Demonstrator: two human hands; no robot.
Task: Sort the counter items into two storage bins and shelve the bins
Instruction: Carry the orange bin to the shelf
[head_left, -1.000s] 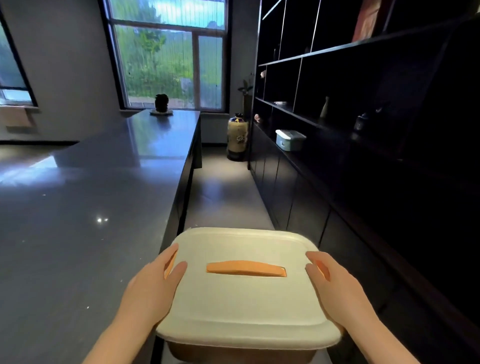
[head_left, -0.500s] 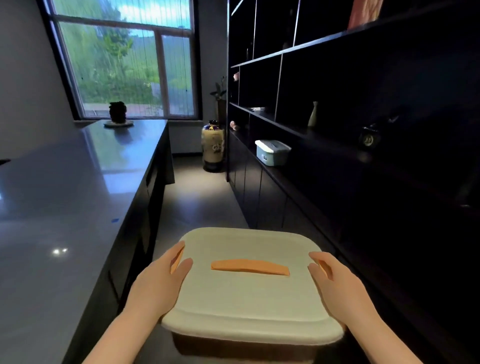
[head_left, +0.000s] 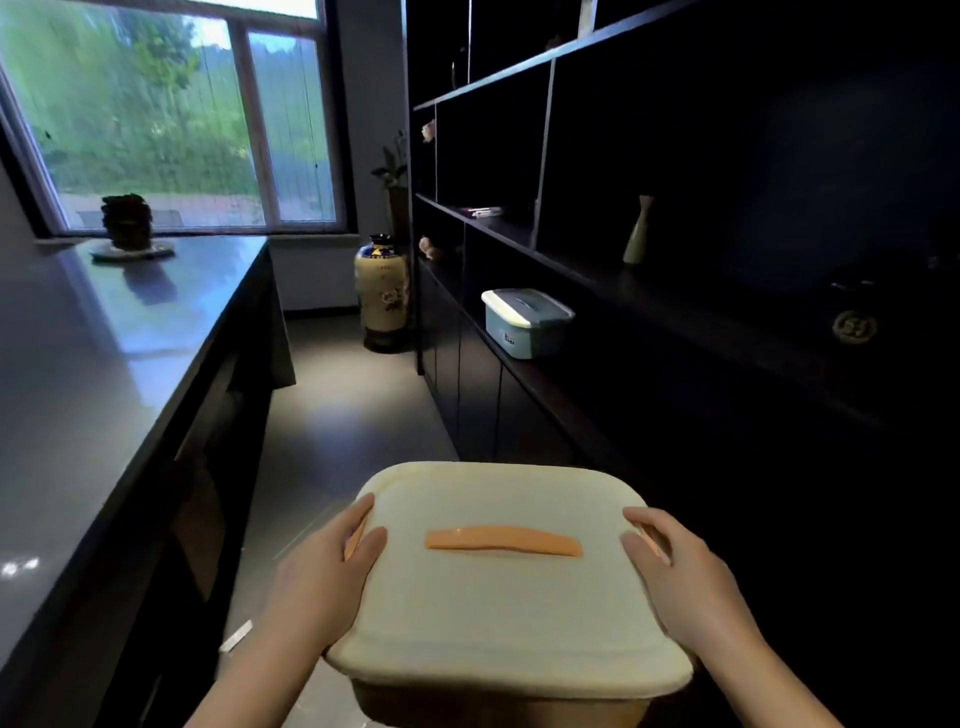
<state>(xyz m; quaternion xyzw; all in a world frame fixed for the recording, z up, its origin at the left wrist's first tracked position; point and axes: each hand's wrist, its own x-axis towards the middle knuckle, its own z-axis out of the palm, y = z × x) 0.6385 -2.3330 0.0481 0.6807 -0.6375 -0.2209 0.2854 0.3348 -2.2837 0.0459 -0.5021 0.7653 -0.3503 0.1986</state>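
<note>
We carry the cream bin (head_left: 498, 587), lid on, above the aisle floor, left hand (head_left: 324, 571) and right hand (head_left: 680, 577) gripping its sides. The blue bin (head_left: 527, 322) sits shelved already; this one probably goes beside it, though the shelf (head_left: 597, 395) is dim.

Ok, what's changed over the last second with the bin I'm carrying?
The cream-lidded storage bin with the orange handle has been carried off the dark counter into the aisle, toward the black shelf unit. The blue bin there looks nearer. Left hand and right hand still grip the lid's sides.
</note>
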